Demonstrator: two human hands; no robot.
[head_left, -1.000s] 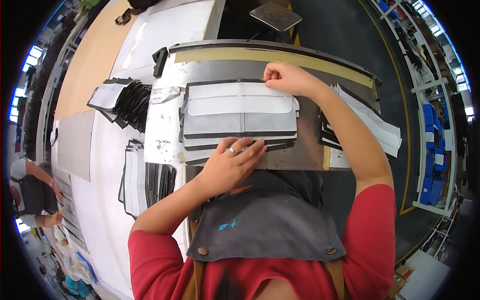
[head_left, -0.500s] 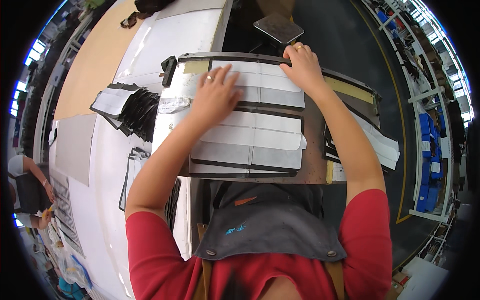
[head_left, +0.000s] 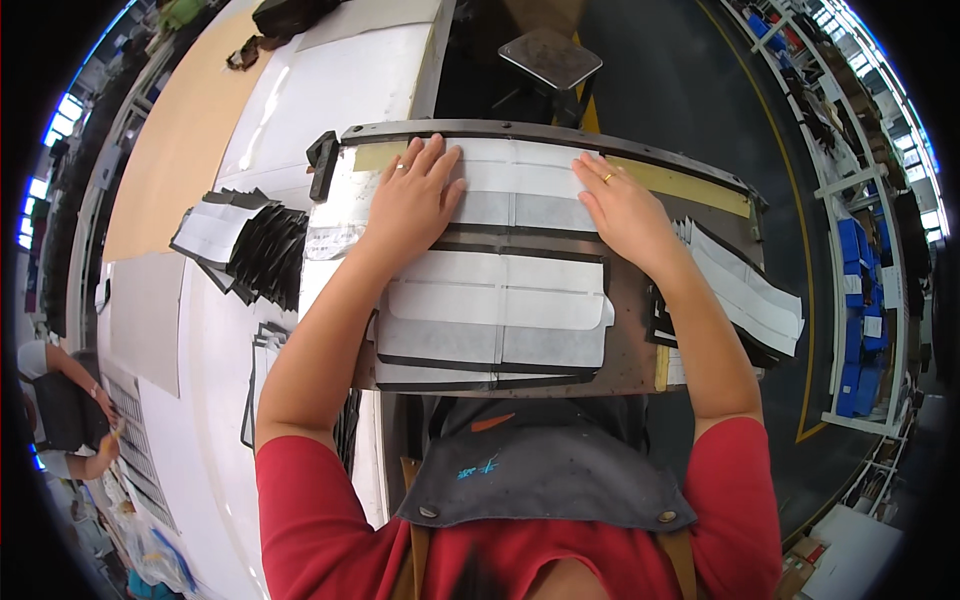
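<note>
On a dark metal work plate (head_left: 630,340) lie two flat white and grey fabric panels with dark edges. The far panel (head_left: 520,195) rests against the plate's back edge. My left hand (head_left: 412,200) is pressed flat on its left end, fingers spread. My right hand (head_left: 622,208) is pressed flat on its right end. The near panel (head_left: 495,320) lies on top of a small stack, untouched, close to my apron. Neither hand grips anything.
Fanned black and white cut pieces (head_left: 245,250) lie on the long white table (head_left: 330,90) to the left. More white strips (head_left: 745,295) are stacked at the plate's right. A stool (head_left: 550,58) stands beyond it. Another person (head_left: 60,410) works at far left.
One panel was moved from the near stack to the plate's far edge. Both hands followed it away from me and now lie flat on its two ends.
</note>
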